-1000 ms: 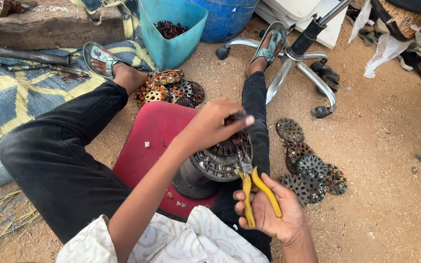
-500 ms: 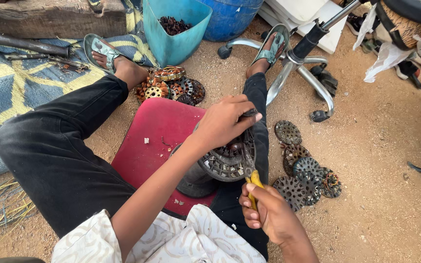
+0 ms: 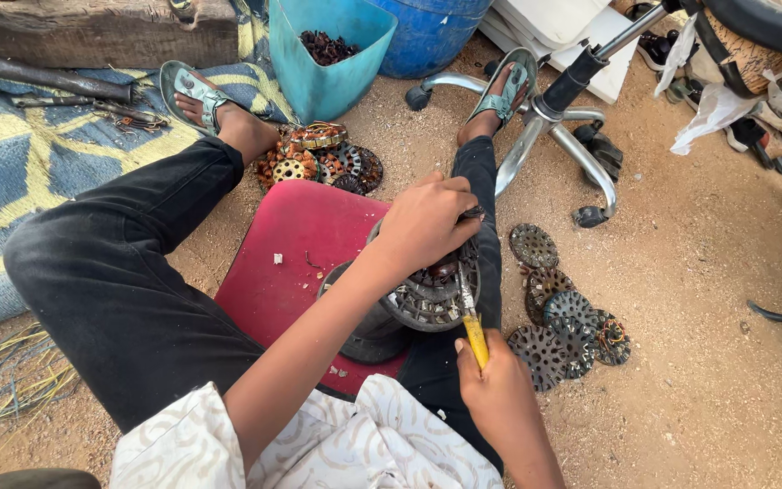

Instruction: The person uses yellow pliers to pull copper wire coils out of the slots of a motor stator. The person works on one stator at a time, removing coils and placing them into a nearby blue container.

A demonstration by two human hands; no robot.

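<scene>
— Where's the stator, and what are the hands doing?

— The stator sits on a dark housing on the red seat, between the legs. The left hand lies over its far rim, fingers curled down and pressed on the top edge. The right hand is just near of it, fist wrapped tight around the yellow handles of pliers whose tip reaches up into the stator. I cannot tell whether the tip is biting on anything.

— What's around?

— Loose discs lie on the sand right of the stator, more discs far-left by the foot, a teal bin beyond them, and a chair base far-right. Nothing blocks the hands.

— Any change?

— A second ago the pliers' handles were spread apart in the right hand; now they are squeezed together and the hand has slid up closer to the stator. The left hand has stayed on top.
</scene>
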